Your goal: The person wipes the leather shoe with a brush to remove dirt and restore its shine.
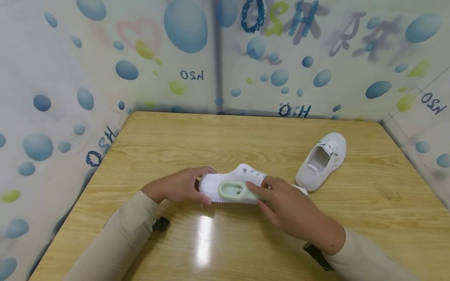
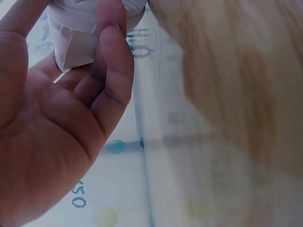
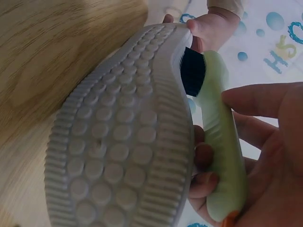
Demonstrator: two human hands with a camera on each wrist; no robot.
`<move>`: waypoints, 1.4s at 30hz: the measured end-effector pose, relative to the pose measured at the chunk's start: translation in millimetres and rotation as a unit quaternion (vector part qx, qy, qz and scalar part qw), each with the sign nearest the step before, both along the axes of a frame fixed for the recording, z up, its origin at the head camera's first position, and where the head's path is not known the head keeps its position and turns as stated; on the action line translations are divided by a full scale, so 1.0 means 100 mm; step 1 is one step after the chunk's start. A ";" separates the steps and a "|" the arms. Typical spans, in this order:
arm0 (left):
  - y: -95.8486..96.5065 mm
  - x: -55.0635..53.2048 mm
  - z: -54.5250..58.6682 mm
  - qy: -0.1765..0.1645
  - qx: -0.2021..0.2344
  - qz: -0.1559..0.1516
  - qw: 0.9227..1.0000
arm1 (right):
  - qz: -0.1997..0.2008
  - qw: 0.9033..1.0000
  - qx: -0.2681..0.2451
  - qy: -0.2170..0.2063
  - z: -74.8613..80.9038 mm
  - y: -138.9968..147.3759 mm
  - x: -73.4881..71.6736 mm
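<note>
At the far left, a patterned wall [image 1: 63, 117] is bordering the wooden desk [image 1: 168, 144]. A beige left sleeve [image 1: 116, 234] is reaching in from the lower left, a small black device [image 1: 161, 224] showing beside its cuff. The left hand [image 1: 179, 185] is gripping the heel end of a white shoe [image 1: 236, 175], its fingers curving around it. This shoe is lying across the middle of the desk area, turning one side upward, pointing its toe rightward and facing its studded sole [image 3: 113, 142] toward the person; whether it is touching the desk I cannot tell. Over the upturned side, a pale green brush [image 1: 232, 190] is lying lengthwise, its dark bristles [image 3: 193, 71] facing the shoe. The right hand [image 1: 291, 207] is holding the brush by its handle, thumb and fingers closing around it, and is covering part of the shoe's front. Beyond that hand, a second white shoe [image 1: 331, 162] is standing upright, pointing its toe away from the person. Lower right, another beige sleeve [image 1: 369, 253] is extending to the edge.
</note>
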State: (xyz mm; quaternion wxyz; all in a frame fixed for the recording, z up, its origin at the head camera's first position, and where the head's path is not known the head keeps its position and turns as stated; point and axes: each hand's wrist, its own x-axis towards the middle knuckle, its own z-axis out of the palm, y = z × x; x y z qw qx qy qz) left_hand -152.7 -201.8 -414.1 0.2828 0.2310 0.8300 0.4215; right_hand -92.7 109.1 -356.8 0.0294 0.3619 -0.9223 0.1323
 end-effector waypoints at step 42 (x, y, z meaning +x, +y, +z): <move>-0.01 0.00 -0.01 0.014 -0.023 0.013 1.000 | -0.107 0.994 0.017 0.008 0.23 0.69 0.15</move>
